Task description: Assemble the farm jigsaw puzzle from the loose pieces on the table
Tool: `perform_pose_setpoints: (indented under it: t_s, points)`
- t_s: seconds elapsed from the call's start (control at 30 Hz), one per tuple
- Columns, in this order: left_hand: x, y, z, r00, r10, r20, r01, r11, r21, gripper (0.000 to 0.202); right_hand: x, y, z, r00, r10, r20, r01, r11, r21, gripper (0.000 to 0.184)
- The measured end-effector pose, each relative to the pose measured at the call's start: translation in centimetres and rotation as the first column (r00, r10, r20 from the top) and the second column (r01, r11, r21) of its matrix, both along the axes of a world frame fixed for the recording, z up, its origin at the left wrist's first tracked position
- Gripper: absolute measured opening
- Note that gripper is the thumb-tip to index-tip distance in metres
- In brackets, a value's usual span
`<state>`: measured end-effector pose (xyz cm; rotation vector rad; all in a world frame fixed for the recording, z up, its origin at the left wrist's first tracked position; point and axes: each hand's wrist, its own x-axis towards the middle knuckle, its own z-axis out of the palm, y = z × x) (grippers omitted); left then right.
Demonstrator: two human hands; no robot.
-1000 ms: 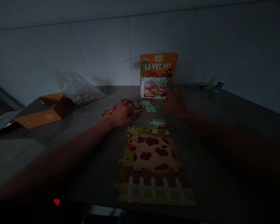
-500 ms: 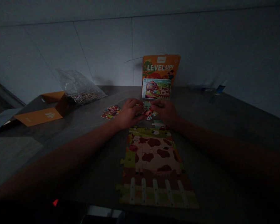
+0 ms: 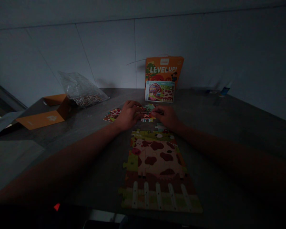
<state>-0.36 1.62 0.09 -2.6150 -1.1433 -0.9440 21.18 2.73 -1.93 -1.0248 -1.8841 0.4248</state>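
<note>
The left hand and right hand reach forward, palms down, at the loose pieces, fingers bent; whether they grip anything is unclear. Nearer the camera, the cow puzzle lies flat on the tabletop, long axis running away, cow facing left.

On my feed, the left hand and right hand are bare, forearms too; what may be dark clothing shows murkily at the bottom edge.
</note>
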Motion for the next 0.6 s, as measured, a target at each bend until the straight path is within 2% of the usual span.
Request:
perform_pose_setpoints:
  t_s: [0.4, 0.47, 0.6]
  points:
    - [-0.2, 0.2, 0.0, 0.999, 0.047, -0.024, -0.048, 0.999, -0.021, 0.022, 0.0, -0.5, 0.0, 0.998, -0.004, 0.066, 0.002, 1.000, 0.017, 0.006]
    - [-0.2, 0.2, 0.0, 0.997, 0.067, -0.030, -0.068, 0.997, -0.025, 0.022, 0.2, -0.3, 0.0, 0.994, -0.057, 0.097, 0.052, 0.997, 0.052, 0.008]
    - [-0.2, 0.2, -0.1, 0.994, 0.108, -0.028, -0.109, 0.993, -0.034, 0.021, 1.3, 1.0, -0.4, 0.952, -0.290, 0.102, 0.279, 0.953, 0.115, 0.029]
